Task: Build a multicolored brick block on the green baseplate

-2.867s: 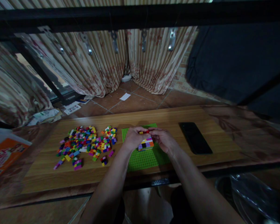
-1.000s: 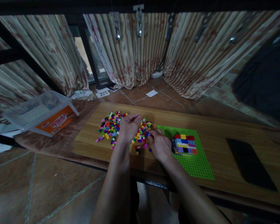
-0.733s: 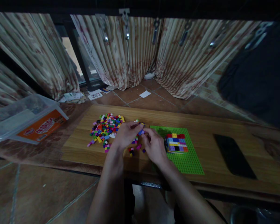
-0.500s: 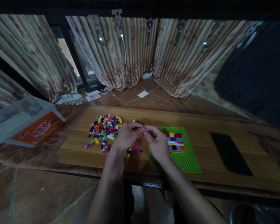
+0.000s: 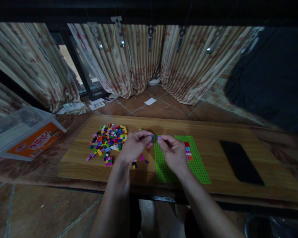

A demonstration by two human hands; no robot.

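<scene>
My left hand [image 5: 136, 145] pinches a blue brick [image 5: 151, 138] between thumb and fingertips. Just to its right, my right hand [image 5: 173, 150] grips a small purple brick [image 5: 159, 138] the same way, with a narrow gap between the two pieces. Both hands are raised over the board, the right one above the green baseplate [image 5: 198, 168]. A block of coloured bricks [image 5: 188, 152] sits on that baseplate, partly hidden behind my right hand. Left of my left hand lies a heap of loose bricks [image 5: 109, 137], with a few more bricks [image 5: 142, 158] close to my wrist.
A wooden board [image 5: 84, 167] carries everything. On its right side lies a flat black slab [image 5: 241, 162], like a phone or tablet. A clear plastic box [image 5: 34, 132] with an orange label stands at the left. Curtains [image 5: 129, 66] hang behind.
My hands, together before, have drawn apart, the right one moving right. A blue brick now shows in the left and a purple one in the right. The view has shifted slightly.
</scene>
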